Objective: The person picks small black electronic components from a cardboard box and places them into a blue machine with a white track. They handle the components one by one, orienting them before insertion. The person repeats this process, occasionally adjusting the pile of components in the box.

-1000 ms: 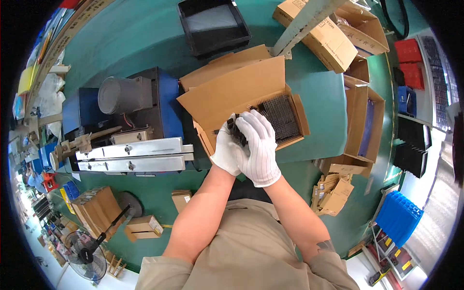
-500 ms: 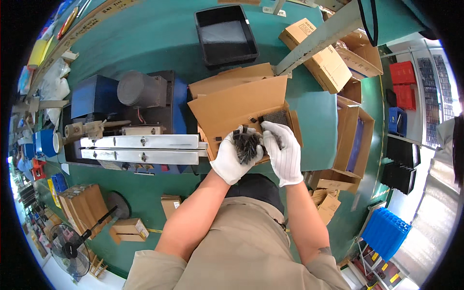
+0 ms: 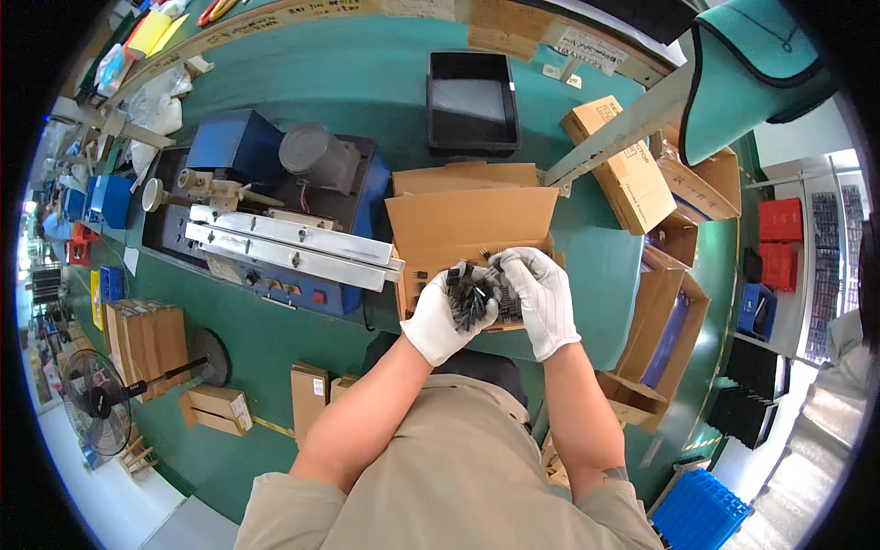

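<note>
My left hand [image 3: 434, 327], in a white glove, is closed round a bunch of small black pronged parts [image 3: 470, 300], thin legs sticking out. My right hand [image 3: 543, 307], gloved alike, is at the bunch's right side with fingers bent together; its fingertips touch a small dark pronged part by the bunch, partly hidden. Both hands are over the near side of an open cardboard box [image 3: 472, 220]. Loose black parts [image 3: 420, 275] lie inside the box at its left. More dark parts show below the right fingers, mostly covered by the hands.
Left of the box stands a blue machine [image 3: 353, 206] with two long metal bars [image 3: 293, 246] reaching toward it. A black tray [image 3: 473, 142] sits behind. A slanted post [image 3: 614, 128] and a long carton [image 3: 628, 174] are at right. Open cartons [image 3: 683, 348] stand farther right.
The view has shifted and turned, so the bench appears farther right and lower. My left hand keeps the bunch; my right fingers have come in closer to its top.
</note>
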A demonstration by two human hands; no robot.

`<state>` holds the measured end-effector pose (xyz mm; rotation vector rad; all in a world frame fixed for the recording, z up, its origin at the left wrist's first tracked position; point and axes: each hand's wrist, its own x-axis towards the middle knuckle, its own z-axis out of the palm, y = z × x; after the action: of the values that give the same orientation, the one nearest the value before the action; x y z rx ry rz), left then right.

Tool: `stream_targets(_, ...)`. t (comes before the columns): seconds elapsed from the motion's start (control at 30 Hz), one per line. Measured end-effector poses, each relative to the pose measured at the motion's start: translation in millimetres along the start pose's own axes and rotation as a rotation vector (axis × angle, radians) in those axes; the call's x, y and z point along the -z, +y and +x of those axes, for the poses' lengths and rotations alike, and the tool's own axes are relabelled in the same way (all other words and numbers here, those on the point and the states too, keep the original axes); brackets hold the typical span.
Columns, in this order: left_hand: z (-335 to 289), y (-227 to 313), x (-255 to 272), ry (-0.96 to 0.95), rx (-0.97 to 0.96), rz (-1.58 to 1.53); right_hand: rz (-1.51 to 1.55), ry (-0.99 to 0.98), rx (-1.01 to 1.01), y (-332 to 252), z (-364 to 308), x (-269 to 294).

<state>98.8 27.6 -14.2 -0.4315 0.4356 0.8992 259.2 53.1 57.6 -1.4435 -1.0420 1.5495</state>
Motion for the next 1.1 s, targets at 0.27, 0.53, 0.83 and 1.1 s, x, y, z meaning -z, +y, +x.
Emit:
stream_targets(0.27, -30, 22, 1, 0.052, 0.13, 0.011, 0.241, 0.04, -0.134, -15, -21, -25)
stream_targets(0.53, -42, 44, 34, 0.066, 0.34, 0.054, -0.601, 0.123, 0.507, -17, -26, -56)
stream_targets(0.83, -56, 55, 28, 0.177, 0.363, 0.315, -0.984, -0.047, 0.738, -33, -21, -90)
stream_targets(1.1, -53, 65, 33, 0.074, 0.371, 0.413, -1.11, -0.166, 0.83, -41, -10, -103)
